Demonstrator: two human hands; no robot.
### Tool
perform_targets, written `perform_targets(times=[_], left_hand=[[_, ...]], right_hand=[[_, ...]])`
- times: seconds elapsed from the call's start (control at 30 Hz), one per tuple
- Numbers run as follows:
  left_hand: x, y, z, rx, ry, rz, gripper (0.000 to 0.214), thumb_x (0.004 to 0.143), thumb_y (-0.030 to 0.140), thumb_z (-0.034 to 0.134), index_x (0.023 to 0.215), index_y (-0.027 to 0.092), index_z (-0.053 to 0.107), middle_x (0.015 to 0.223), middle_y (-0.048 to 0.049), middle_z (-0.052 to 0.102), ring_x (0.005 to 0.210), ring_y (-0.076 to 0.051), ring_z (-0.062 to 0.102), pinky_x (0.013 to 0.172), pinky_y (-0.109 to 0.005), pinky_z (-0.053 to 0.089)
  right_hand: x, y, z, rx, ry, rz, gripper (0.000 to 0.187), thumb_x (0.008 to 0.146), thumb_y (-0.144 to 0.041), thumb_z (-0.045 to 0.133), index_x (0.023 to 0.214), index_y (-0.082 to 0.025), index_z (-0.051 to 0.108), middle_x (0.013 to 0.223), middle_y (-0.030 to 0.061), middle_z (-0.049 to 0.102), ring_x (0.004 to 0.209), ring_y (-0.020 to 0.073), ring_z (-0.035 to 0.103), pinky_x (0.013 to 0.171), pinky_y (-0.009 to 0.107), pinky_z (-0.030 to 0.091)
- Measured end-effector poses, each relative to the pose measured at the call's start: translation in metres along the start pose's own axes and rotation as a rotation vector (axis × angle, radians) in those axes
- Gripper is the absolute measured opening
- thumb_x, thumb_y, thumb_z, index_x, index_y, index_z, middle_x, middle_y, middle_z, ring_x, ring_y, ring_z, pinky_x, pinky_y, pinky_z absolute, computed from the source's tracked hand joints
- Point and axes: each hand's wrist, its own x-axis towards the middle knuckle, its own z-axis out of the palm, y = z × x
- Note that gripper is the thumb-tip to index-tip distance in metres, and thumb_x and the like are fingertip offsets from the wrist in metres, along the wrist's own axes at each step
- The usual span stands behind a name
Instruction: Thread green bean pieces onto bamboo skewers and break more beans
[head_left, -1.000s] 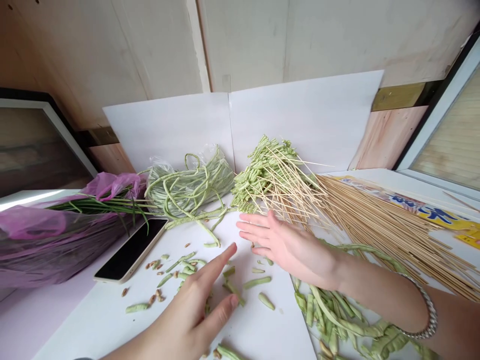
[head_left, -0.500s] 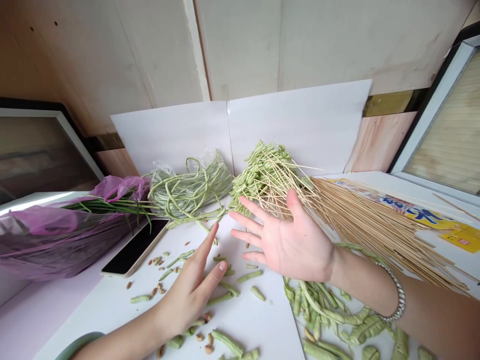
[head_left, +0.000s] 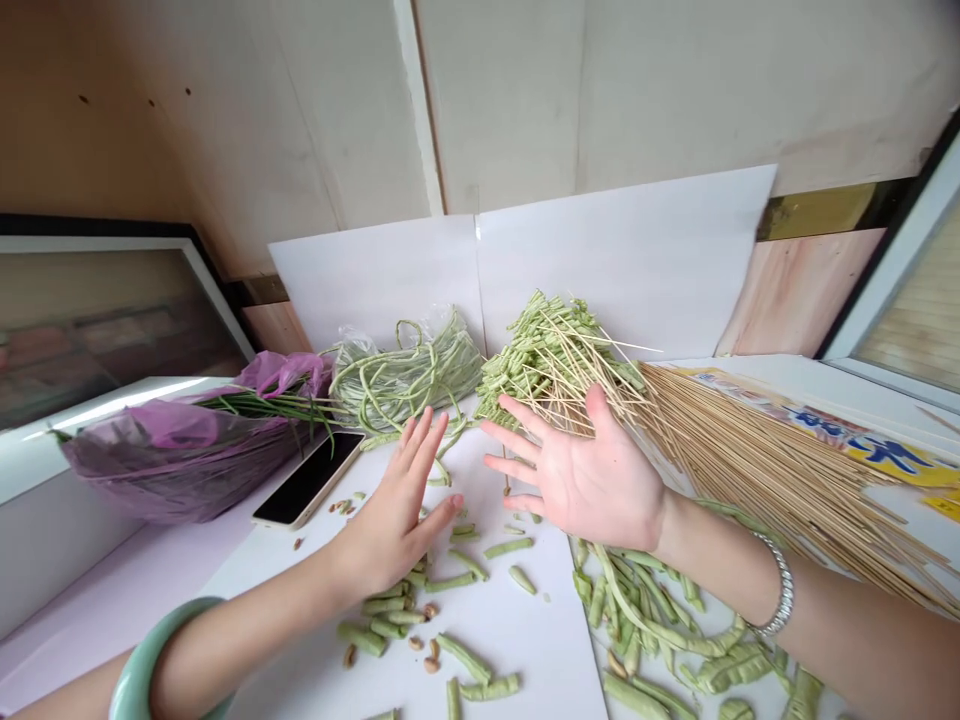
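Both hands are spread wide, holding nothing. The left hand (head_left: pixel 390 525) sits right by light, soft cut long-bean pieces (head_left: pixel 508 547), easy fingertip pinches, while the right hand (head_left: pixel 577 480) hovers near thin, stiff bamboo skewers (head_left: pixel 750 470).

Short cut pieces of long bean (head_left: pixel 508 547) lie scattered, pale green, across a white sheet (head_left: pixel 525 640). Just beyond them sits a green heap of beans threaded on thin bamboo skewers (head_left: pixel 551 360), sticks splayed every way.

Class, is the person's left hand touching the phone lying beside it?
Apart: the head view shows a strip of white surface between the left hand and the phone.
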Motion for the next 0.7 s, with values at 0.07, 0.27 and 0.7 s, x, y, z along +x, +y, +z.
perform_targets(times=[0.07,0.27,0.7], left_hand=[[0.008,-0.01,-0.006,0.16,0.034,0.03,0.072,0.095,0.024,0.044,0.154,0.034,0.004,0.164,-0.0038,-0.003,0.148,-0.036,-0.004,0.114,-0.063,0.018],[0.034,-0.04,-0.024,0.576,0.057,-0.034,0.084,0.086,0.01,0.051,0.154,0.036,0.009,0.163,-0.0095,-0.001,0.142,-0.053,0.007,0.099,-0.075,0.031],[0.072,-0.088,-0.042,0.713,-0.123,0.317,0.067,0.089,0.01,0.052,0.147,0.037,0.034,0.157,-0.0057,0.03,0.147,-0.04,0.013,0.107,-0.075,-0.002]], right_hand=[[-0.001,0.0,0.0,0.011,-0.02,0.016,0.085,0.077,-0.089,0.026,0.146,-0.039,0.033,0.161,-0.0001,0.019,0.146,0.0349,0.007,0.106,0.074,-0.002],[0.002,0.004,-0.01,0.112,-0.123,-0.041,0.053,0.083,-0.051,0.07,0.13,-0.03,0.055,0.135,0.0111,0.057,0.107,0.0298,0.064,0.056,0.035,0.063],[0.005,0.002,-0.031,0.178,-0.066,-0.132,0.008,0.091,-0.016,0.066,0.086,-0.01,0.064,0.062,-0.0069,0.057,0.039,0.0004,0.048,0.029,0.006,0.033]])
